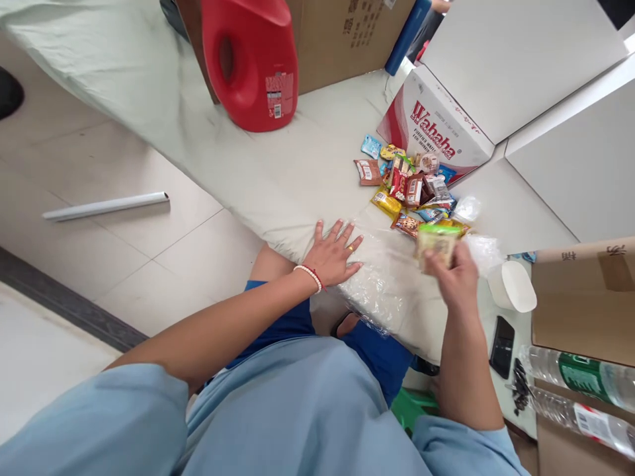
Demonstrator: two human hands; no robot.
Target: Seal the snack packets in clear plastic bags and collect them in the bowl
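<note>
My left hand (335,254) lies flat with fingers spread on a clear plastic bag (381,284) at the near edge of the white table (278,172). My right hand (454,277) is closed on a small green-and-beige snack packet (436,241), blurred by motion, just above the bag. Beyond it lies a pile of several wrapped snacks (409,188).
A red-and-white Wahaha carton (431,125) stands open behind the snacks. A red detergent jug (251,63) and a brown cardboard box (342,36) sit farther back. At the right are a white cup (513,285), a black phone (502,346), another cardboard box (585,301) and two water bottles (580,377).
</note>
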